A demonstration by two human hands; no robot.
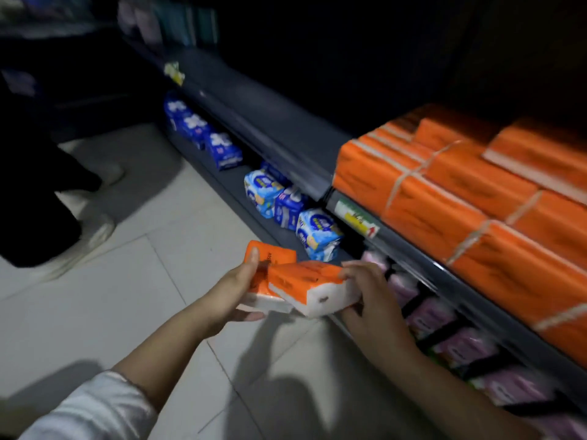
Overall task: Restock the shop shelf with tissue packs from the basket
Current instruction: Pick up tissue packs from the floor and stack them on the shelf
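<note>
A: What are you holding?
B: Dead centre, my left hand grips the far orange pack, thumb on top; my right hand clasps the near orange pack. They touch. Stocked shelf at two o'clock.

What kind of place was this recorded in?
Likely a shop aisle: a shelf stacked with orange tissue packs, a price tag on its edge, and blue packs below.
</note>
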